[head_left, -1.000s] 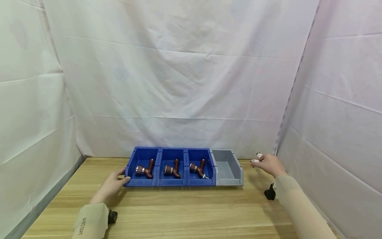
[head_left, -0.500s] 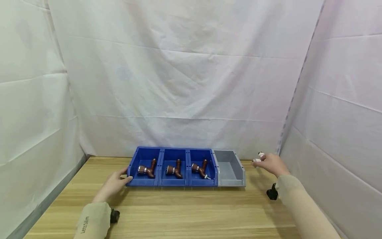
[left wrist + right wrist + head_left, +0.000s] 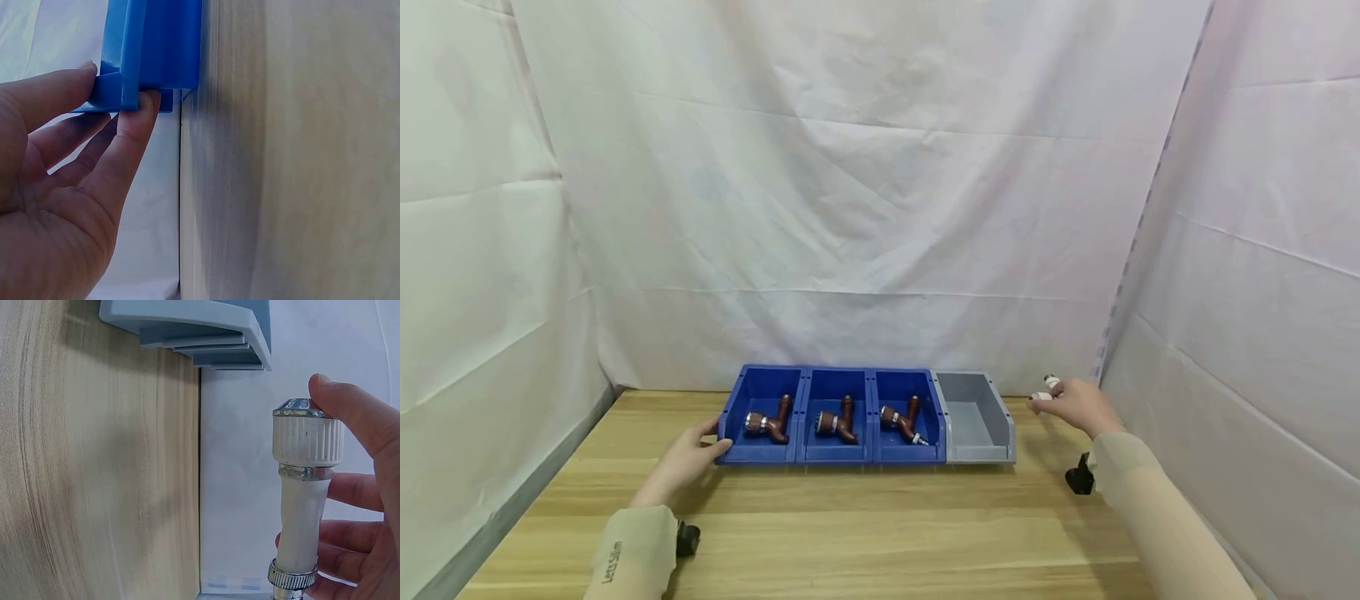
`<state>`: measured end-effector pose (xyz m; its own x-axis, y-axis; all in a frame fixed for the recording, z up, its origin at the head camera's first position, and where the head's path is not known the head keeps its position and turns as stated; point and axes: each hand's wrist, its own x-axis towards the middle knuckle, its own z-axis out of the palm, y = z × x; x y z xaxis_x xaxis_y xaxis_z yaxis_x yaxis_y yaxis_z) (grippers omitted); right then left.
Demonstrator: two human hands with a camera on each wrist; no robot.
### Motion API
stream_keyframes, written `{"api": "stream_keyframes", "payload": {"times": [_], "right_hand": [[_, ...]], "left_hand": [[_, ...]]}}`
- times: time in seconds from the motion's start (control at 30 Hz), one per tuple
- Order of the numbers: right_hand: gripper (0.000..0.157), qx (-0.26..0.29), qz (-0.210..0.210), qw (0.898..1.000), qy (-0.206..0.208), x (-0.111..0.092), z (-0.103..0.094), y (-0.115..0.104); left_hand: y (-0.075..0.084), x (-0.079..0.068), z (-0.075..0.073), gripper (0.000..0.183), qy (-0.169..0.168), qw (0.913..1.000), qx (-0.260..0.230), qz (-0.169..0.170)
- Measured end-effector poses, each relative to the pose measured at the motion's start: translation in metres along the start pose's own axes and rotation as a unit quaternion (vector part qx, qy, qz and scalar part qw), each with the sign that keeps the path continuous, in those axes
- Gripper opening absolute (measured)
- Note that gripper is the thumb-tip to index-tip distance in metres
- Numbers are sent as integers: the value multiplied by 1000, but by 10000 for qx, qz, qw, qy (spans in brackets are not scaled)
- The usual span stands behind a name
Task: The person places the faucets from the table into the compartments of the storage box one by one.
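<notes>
My left hand (image 3: 688, 454) grips the front left corner of the leftmost blue bin (image 3: 758, 455), thumb and fingers on either side of its wall (image 3: 129, 59). To the right of the bins, my right hand (image 3: 1081, 406) holds a white valve (image 3: 301, 512) over the far part of the table. This valve has a ribbed knob with a chrome cap and a knurled chrome ring at its lower end. My thumb rests against the cap, and the other fingers curl behind the body. Brown valves of similar make (image 3: 769, 423), (image 3: 838, 423), (image 3: 904, 422) lie one in each blue bin.
A grey bin (image 3: 973, 429) with nothing in it adjoins the blue ones on the right. The row stands near the back edge of the wooden table (image 3: 880, 533). White cloth (image 3: 865, 208) hangs behind and along both sides.
The whole head view shifts slightly. Both hands keep their holds, and the bins and brown valves stay in place.
</notes>
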<state>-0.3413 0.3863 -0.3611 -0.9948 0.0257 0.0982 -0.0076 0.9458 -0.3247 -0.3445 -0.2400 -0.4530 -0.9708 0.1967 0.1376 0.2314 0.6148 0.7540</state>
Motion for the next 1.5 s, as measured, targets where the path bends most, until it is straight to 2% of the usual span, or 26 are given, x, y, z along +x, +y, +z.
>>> {"api": "stream_keyframes", "payload": {"times": [0.3, 0.6, 1.03, 1.23, 1.5], "right_hand": [[72, 170, 72, 9998, -20, 4, 5, -4], [70, 121, 52, 9999, 93, 9, 6, -4], [59, 168, 51, 9998, 115, 14, 5, -16], [60, 116, -35, 9997, 201, 18, 2, -22], [58, 153, -5, 9998, 116, 19, 5, -27]], "left_hand": [[-4, -1, -1, 60, -52, 10000, 2, -71], [-2, 0, 0, 60, -26, 10000, 30, 57], [-7, 1, -2, 63, -164, 9997, -175, -27], [-9, 0, -1, 63, -151, 9998, -163, 12], [-10, 2, -2, 64, -187, 9998, -98, 25]]}}
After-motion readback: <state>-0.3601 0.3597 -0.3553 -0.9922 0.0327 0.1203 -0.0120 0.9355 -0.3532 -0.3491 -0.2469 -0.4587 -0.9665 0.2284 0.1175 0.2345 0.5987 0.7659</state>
